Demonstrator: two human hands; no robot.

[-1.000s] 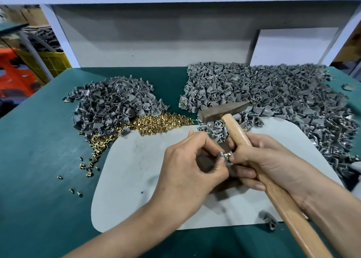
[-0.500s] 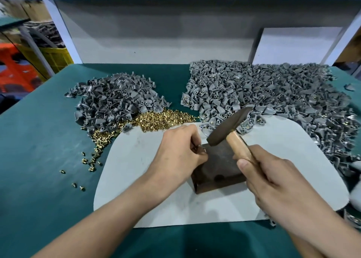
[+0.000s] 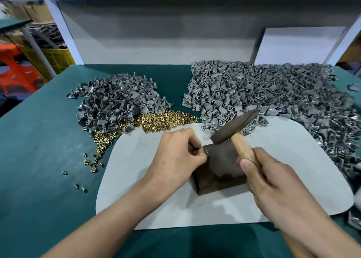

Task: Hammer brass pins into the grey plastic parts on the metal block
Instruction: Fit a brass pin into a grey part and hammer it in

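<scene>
The left hand (image 3: 175, 156) has its fingers curled into a tight pinch on a small grey plastic part (image 3: 202, 150). It holds the part at its fingertips on the top corner of the metal block (image 3: 220, 169), I'd say so the blow lands over solid metal. Whether a pin already sits in the part is too small to tell.

The right hand (image 3: 273, 179) is wrapped round the wooden handle of the hammer (image 3: 234, 126), high up near the head, a grip that suits short, careful taps. The head hangs tilted just past the left fingertips, above the block and clear of the part.

The block sits between both hands on a pale mat (image 3: 136, 169), probably to spare the green table (image 3: 39, 160). The loose brass pins (image 3: 162, 119) lie just beyond the left hand, within easy reach. A smaller grey heap (image 3: 117, 101) lies behind them, and a larger heap (image 3: 273, 93) lies beyond the right hand.
</scene>
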